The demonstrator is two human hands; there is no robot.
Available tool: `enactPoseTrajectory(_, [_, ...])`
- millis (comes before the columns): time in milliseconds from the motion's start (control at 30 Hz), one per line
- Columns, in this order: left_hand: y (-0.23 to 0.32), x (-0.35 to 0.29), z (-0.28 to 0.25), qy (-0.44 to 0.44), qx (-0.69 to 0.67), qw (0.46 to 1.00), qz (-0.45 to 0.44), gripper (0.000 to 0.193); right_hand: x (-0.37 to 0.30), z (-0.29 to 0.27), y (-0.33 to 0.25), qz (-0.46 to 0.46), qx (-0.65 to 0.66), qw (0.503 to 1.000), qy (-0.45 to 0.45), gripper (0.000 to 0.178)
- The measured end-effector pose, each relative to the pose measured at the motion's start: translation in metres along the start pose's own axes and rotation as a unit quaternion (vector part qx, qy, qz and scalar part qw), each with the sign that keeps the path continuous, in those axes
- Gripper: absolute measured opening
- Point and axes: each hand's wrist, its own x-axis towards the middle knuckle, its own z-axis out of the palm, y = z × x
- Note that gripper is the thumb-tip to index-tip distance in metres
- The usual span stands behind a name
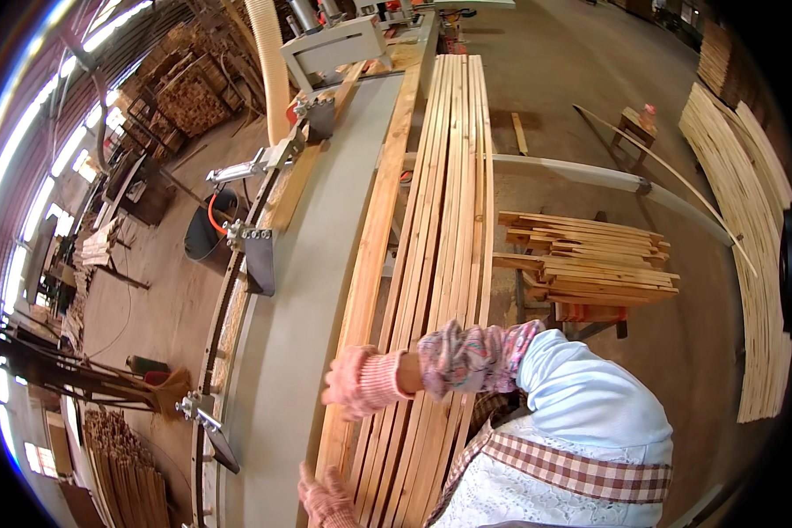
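A long, narrow wooden board lies along the near edge of the grey machine bed. My right hand, in a pink knitted glove, is closed over this board, with its fingertips curled at the side by the bed. Lower down, my left hand, gloved alike, rests at the board's near part; its fingers are apart and the lower frame edge cuts it off. Beside the board, under my right forearm, lies a bundle of long wooden strips, set side by side.
Metal stops stand along the bed's far-left rail, and a grey machine head spans its far end. To the right are a stack of short wood pieces, a small stool and a large pile of boards. A black bin stands left.
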Motion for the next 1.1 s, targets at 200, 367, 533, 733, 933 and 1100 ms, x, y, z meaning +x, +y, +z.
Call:
enactPoseTrajectory(200, [-0.068,-0.004,0.027,-0.029,0.011,0.989,-0.144,0.061,0.023,-0.007,-0.028,-0.016,0.037,0.999,0.034,0.058])
enactPoseTrajectory(367, [-0.075,-0.002,0.021,-0.053,0.039,0.991,-0.114,0.064,0.042,0.003,-0.022,-0.004,0.076,0.997,-0.012,0.062])
enactPoseTrajectory(533, [-0.045,-0.008,-0.006,-0.085,0.063,0.985,-0.135,0.062,0.016,-0.026,-0.029,0.046,0.073,0.996,-0.034,0.065])
enactPoseTrajectory(733, [-0.096,-0.016,0.012,-0.062,0.143,0.984,0.083,0.031,0.043,0.004,-0.016,0.022,0.108,0.994,-0.012,0.056])
enactPoseTrajectory(933, [0.011,-0.019,-0.048,-0.208,-0.063,0.965,-0.147,0.042,0.006,-0.003,-0.013,0.054,0.153,0.985,-0.051,0.064])
enactPoseTrajectory(1100, [-0.054,-0.022,-0.010,-0.199,-0.054,0.976,0.065,0.052,-0.011,-0.032,-0.021,0.087,0.178,0.970,-0.137,0.057])
